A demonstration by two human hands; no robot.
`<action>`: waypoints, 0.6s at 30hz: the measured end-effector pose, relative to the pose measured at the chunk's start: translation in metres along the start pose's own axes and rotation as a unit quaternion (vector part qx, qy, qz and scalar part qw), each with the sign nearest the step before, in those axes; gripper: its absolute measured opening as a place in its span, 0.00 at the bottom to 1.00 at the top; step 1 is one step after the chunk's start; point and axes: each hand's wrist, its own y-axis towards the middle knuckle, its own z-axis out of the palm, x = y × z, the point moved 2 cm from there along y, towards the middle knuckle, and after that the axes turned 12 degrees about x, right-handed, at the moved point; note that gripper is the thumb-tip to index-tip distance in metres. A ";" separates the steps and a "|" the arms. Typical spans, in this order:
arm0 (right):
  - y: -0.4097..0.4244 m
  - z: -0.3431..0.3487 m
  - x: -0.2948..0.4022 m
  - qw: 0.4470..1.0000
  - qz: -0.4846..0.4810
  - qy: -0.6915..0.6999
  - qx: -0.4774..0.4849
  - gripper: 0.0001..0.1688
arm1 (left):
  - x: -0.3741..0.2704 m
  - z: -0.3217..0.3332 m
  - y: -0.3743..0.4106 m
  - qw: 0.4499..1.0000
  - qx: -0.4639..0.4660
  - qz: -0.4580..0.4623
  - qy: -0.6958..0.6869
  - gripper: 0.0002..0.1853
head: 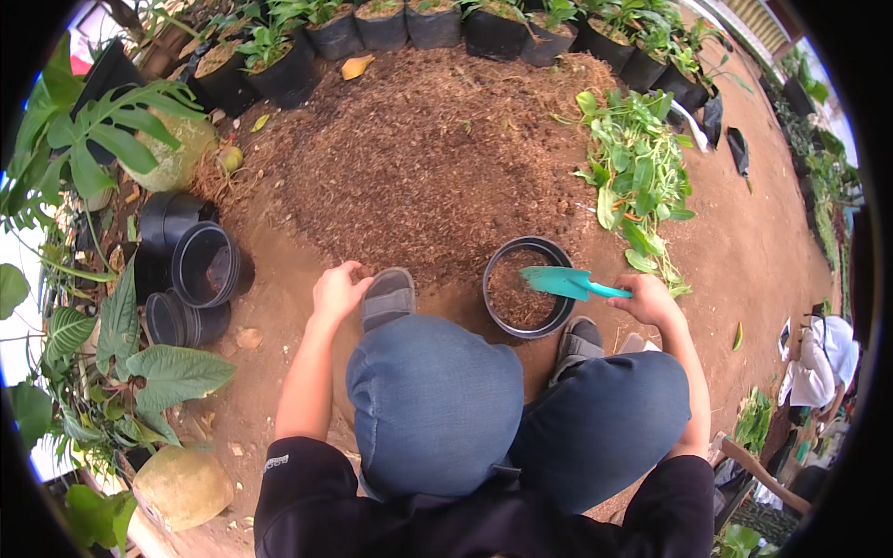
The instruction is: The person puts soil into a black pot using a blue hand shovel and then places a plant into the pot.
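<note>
My right hand (pixel 645 300) grips the handle of a turquoise hand trowel (pixel 558 281). The trowel's blade, smudged with soil, lies over the opening of a round black plastic pot (pixel 492 307). Brown soil mix (pixel 516 296) partly fills this pot, which stands on the ground in front of my feet. Beside the toe of my left shoe (pixel 388 296), my left hand (pixel 337 293) hangs with thumb and fingers apart, and no object shows in it. Beyond both hands spreads a broad heap of loose brown soil (pixel 432 160).
Black pots (pixel 206 265) are grouped at the left, near large-leaved plants (pixel 174 376) and a rounded stone (pixel 183 487). Pulled green plants (pixel 638 174) lie right of the heap. Black grow bags with seedlings (pixel 434 26) line its far side. Another person (pixel 820 359) is at far right.
</note>
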 end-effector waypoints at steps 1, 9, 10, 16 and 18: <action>0.001 0.001 -0.002 1.000 -0.004 0.000 -0.002 0.16 | 0.009 -0.002 -0.004 1.000 0.018 -0.002 0.020 0.15; -0.001 -0.006 0.007 1.000 0.008 -0.010 -0.010 0.16 | 0.073 -0.107 0.041 0.990 -0.071 -0.098 0.075 0.14; -0.002 -0.007 0.007 1.000 0.009 -0.007 -0.012 0.16 | 0.077 -0.121 0.046 0.988 -0.100 -0.113 0.037 0.14; -0.006 -0.008 0.001 1.000 0.018 0.010 -0.024 0.17 | 0.058 -0.089 0.063 0.971 -0.197 -0.108 0.080 0.27; -0.004 -0.002 -0.005 1.000 -0.002 0.017 -0.024 0.18 | 0.036 -0.035 0.060 0.985 -0.169 -0.027 -0.025 0.10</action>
